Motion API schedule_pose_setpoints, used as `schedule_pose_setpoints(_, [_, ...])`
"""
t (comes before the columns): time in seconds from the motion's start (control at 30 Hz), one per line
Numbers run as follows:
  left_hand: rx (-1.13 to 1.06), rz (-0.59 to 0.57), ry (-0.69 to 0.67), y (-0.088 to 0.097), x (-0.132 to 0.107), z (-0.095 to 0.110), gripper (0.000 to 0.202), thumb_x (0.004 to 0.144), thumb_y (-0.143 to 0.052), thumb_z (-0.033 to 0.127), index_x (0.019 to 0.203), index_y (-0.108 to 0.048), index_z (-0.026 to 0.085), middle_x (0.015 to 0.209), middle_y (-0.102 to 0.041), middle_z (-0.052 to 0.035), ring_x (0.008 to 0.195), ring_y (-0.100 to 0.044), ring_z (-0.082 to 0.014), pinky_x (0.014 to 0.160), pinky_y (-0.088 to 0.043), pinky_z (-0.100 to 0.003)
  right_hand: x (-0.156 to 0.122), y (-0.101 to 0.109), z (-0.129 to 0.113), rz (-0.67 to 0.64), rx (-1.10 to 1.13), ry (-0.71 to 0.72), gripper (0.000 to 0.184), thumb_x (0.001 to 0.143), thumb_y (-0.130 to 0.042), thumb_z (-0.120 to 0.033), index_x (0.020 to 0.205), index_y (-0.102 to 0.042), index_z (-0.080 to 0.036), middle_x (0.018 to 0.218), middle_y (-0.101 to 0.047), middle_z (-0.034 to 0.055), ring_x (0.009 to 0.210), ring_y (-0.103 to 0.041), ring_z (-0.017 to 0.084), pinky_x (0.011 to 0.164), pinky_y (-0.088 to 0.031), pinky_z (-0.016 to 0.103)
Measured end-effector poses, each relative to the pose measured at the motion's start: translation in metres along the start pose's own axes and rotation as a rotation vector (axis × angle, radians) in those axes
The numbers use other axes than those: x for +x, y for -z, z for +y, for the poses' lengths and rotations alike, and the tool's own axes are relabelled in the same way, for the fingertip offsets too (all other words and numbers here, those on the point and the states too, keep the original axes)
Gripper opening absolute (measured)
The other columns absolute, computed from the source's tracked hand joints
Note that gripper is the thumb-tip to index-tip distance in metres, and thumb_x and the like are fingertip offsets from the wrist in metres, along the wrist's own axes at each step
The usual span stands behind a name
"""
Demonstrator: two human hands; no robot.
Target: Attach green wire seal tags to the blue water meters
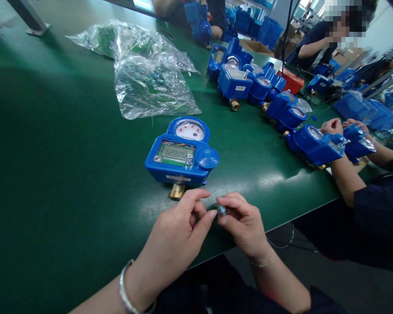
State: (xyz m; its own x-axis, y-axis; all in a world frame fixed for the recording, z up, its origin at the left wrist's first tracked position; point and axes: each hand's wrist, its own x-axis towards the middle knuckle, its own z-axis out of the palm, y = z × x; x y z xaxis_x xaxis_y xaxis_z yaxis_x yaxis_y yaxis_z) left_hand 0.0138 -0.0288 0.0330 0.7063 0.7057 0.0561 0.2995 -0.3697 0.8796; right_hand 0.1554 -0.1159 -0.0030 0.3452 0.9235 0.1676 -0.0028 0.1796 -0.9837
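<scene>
I see both hands meet over the table edge: left hand and right hand pinch one small silvery part, perhaps a metal fitting. One blue meter sits just beyond; two plastic bags farther back.

green worktable, grey floor, bright glare

bright overhead light, table glare, warped edges
</scene>
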Motion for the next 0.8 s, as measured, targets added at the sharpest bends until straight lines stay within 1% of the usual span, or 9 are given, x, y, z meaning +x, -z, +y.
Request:
schedule_pose_setpoints(0.1, [-0.34, -0.12, 0.157, -0.001, 0.005, -0.001, 0.032, 0.087, -0.051, 0.025, 0.117, -0.039, 0.022, 0.065, -0.055, 0.0067, 0.056, -0.054, -0.0104, 0.055, -0.045, -0.022, 0.001, -0.004, 0.0, -0.005, 0.109, -0.026, 0.033, 0.074, -0.071, -0.016, 0.103, -0.065, -0.03, 0.09, -0.057, -0.0008, 0.077, -0.056, 0.01, 0.068, -0.047, 0.022])
schedule_pose_setpoints(0.17, [-0.49, -0.208, 0.214, 0.001, 0.009, -0.001, 0.029, 0.087, -0.052, 0.028, 0.114, -0.042, 0.02, 0.061, -0.055, 0.0068, 0.052, -0.052, -0.0091, 0.051, -0.044, -0.019, 0.001, -0.007, 0.0, -0.027, 0.245, -0.067, 0.039, 0.074, -0.07, -0.014, 0.108, -0.059, -0.03, 0.086, -0.058, -0.0024, 0.071, -0.058, 0.009, 0.065, -0.05, 0.022])
schedule_pose_setpoints(0.23, [-0.53, -0.261, 0.256, 0.002, 0.012, 0.0, 0.024, 0.086, -0.054, 0.029, 0.107, -0.05, 0.018, 0.061, -0.057, 0.0054, 0.051, -0.051, -0.0077, 0.049, -0.042, -0.018, 0.002, -0.009, 0.0, -0.034, 0.34, -0.095, 0.043, 0.074, -0.069, -0.013, 0.11, -0.052, -0.03, 0.083, -0.061, -0.0038, 0.066, -0.06, 0.009, 0.062, -0.051, 0.023])
schedule_pose_setpoints(0.3, [-0.52, -0.27, 0.279, 0.004, 0.014, 0.0, 0.019, 0.085, -0.056, 0.029, 0.099, -0.057, 0.017, 0.063, -0.06, 0.0032, 0.051, -0.051, -0.0073, 0.047, -0.041, -0.017, 0.003, -0.009, 0.0, -0.012, 0.337, -0.112, 0.045, 0.073, -0.071, -0.015, 0.108, -0.047, -0.03, 0.08, -0.062, -0.0046, 0.063, -0.061, 0.01, 0.06, -0.051, 0.024])
schedule_pose_setpoints(0.4, [-0.526, -0.246, 0.282, 0.006, 0.014, 0.0, 0.016, 0.083, -0.057, 0.028, 0.093, -0.061, 0.017, 0.067, -0.064, 0.0002, 0.054, -0.054, -0.0089, 0.046, -0.042, -0.017, 0.003, -0.006, 0.0, 0.028, 0.042, -0.064, 0.031, 0.073, -0.071, -0.019, 0.095, -0.051, -0.026, 0.074, -0.061, -0.0038, 0.062, -0.059, 0.012, 0.059, -0.048, 0.025])
schedule_pose_setpoints(0.5, [-0.536, -0.226, 0.291, 0.006, 0.013, -0.001, 0.015, 0.078, -0.063, 0.027, 0.09, -0.062, 0.017, 0.062, -0.061, 0.001, 0.055, -0.055, -0.01, 0.047, -0.042, -0.018, 0.0, -0.004, -0.002, 0.001, -0.428, 0.146, 0.006, 0.081, -0.062, -0.02, 0.081, -0.056, -0.022, 0.073, -0.06, 0.0007, 0.067, -0.054, 0.014, 0.064, -0.044, 0.029])
schedule_pose_setpoints(0.57, [-0.547, -0.209, 0.295, 0.005, 0.012, -0.002, 0.016, 0.077, -0.065, 0.026, 0.089, -0.062, 0.016, 0.06, -0.059, 0.002, 0.055, -0.054, -0.0099, 0.05, -0.043, -0.019, -0.003, -0.006, -0.004, -0.053, -0.598, 0.274, 0.006, 0.087, -0.051, -0.017, 0.086, -0.056, -0.02, 0.079, -0.06, 0.0046, 0.071, -0.051, 0.016, 0.068, -0.043, 0.032])
schedule_pose_setpoints(0.7, [-0.433, -0.103, 0.158, 0.004, 0.011, -0.006, 0.01, 0.076, -0.066, 0.025, 0.083, -0.068, 0.019, 0.076, -0.058, -0.0012, 0.071, -0.056, -0.0128, 0.064, -0.048, -0.023, -0.009, -0.011, -0.008, -0.082, -0.683, 0.353, 0.019, 0.086, -0.041, -0.01, 0.101, -0.052, -0.016, 0.088, -0.058, 0.0104, 0.078, -0.049, 0.02, 0.07, -0.042, 0.035])
schedule_pose_setpoints(0.8, [-0.232, -0.028, 0.013, 0.005, 0.009, -0.008, 0.008, 0.077, -0.065, 0.026, 0.082, -0.071, 0.021, 0.082, -0.053, -0.0018, 0.079, -0.054, -0.0146, 0.071, -0.047, -0.025, -0.01, -0.015, -0.01, -0.065, -0.606, 0.285, 0.015, 0.086, -0.041, -0.012, 0.092, -0.053, -0.017, 0.081, -0.056, 0.0073, 0.073, -0.048, 0.018, 0.068, -0.039, 0.033])
